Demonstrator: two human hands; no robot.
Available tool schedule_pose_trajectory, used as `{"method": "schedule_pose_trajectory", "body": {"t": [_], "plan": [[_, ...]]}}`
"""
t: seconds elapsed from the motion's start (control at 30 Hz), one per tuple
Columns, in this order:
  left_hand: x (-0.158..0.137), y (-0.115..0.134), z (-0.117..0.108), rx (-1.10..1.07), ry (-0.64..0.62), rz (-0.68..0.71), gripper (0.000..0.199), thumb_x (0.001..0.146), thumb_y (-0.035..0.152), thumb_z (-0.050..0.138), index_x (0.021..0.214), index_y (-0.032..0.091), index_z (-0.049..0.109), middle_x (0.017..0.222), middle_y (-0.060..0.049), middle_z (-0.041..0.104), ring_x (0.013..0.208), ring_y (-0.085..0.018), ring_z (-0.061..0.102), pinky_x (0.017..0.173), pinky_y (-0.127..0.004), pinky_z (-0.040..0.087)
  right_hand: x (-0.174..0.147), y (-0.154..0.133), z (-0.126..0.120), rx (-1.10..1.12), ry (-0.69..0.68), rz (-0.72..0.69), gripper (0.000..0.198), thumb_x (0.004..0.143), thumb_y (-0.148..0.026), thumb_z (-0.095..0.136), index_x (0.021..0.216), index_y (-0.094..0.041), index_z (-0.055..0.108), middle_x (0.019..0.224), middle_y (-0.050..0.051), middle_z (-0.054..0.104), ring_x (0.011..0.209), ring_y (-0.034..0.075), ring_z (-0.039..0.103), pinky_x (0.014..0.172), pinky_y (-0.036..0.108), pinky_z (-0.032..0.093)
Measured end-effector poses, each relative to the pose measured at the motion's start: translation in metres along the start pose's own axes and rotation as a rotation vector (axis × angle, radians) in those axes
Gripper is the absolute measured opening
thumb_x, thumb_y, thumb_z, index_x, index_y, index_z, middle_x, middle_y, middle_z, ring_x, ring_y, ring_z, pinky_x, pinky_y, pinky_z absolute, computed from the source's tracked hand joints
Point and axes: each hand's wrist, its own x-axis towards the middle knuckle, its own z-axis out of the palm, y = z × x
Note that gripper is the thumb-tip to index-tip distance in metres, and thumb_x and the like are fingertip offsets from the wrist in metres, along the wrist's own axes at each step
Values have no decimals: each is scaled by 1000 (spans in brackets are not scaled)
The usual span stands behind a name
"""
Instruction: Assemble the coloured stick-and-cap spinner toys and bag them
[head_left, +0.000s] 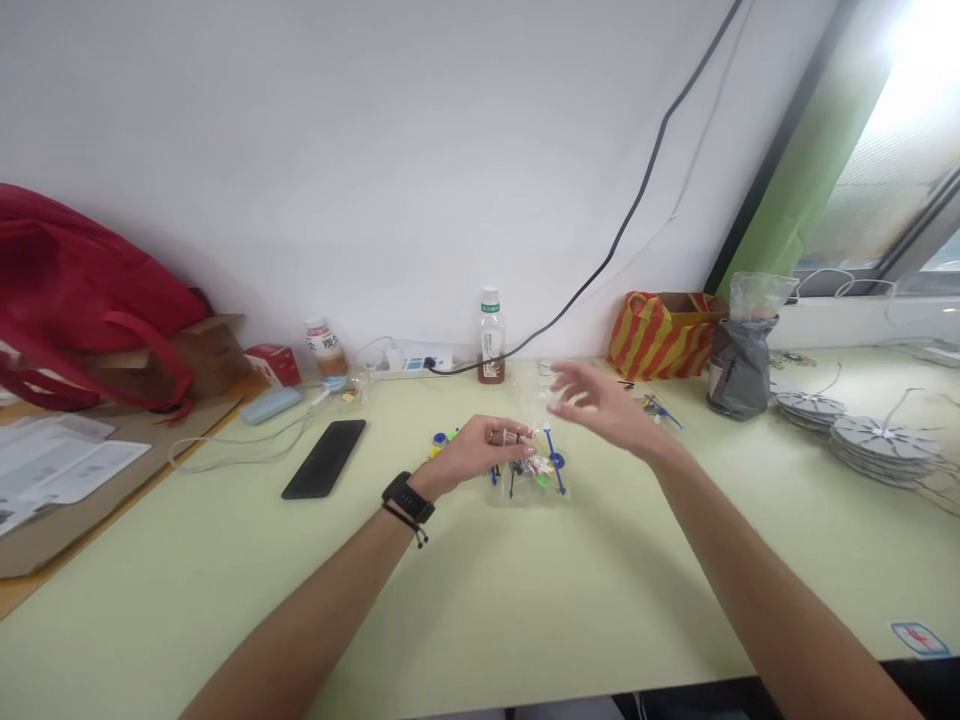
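My left hand (478, 448), with a black watch (409, 497) on its wrist, is closed in a pinch above a clear plastic bag (517, 497) of small parts. Something small and pale shows between its fingers, too blurred to name. Blue rods (554, 462) with round blue pieces, plus white and green bits, lie on or in the bag below. To the right, my right hand (600, 405) hovers with fingers apart, and nothing shows in its grasp. Behind the fingers is a faint sheet of clear film (531, 385). Yellow and blue pieces (439, 443) peek out left of my left hand.
A black phone (324, 460) and a pale blue case (271, 404) lie left. Against the wall stand a drink bottle (491, 340) and a power strip (420, 360). Rightward are a striped bag (660, 335), a grey bag (741, 365) and stacked grey discs (885, 450).
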Motion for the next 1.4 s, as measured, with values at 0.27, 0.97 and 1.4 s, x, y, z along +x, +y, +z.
{"method": "schedule_pose_trajectory", "body": {"t": [0.27, 0.97, 1.4], "plan": [[-45, -9, 4, -44, 127, 83, 33, 85, 43, 77, 105, 17, 79, 109, -11, 77, 97, -23, 71, 88, -33, 56, -35, 26, 57, 429, -269, 108, 43, 76, -59, 78, 85, -18, 70, 74, 2, 65, 70, 16, 58, 71, 32, 50], [-43, -37, -15, -128, 313, 124, 30, 83, 37, 80, 105, 18, 79, 93, -8, 78, 86, -19, 71, 73, -26, 53, -36, 47, 72, 641, -64, 215, 28, 74, -36, 79, 97, -20, 83, 74, 5, 71, 68, 16, 55, 67, 33, 46], [-41, -39, -9, -142, 414, 160, 28, 79, 37, 83, 98, 16, 79, 92, -8, 79, 84, -19, 71, 73, -26, 53, -38, 41, 75, 565, -33, 116, 28, 82, -45, 75, 85, -18, 79, 73, 3, 65, 70, 16, 55, 69, 32, 46]]}}
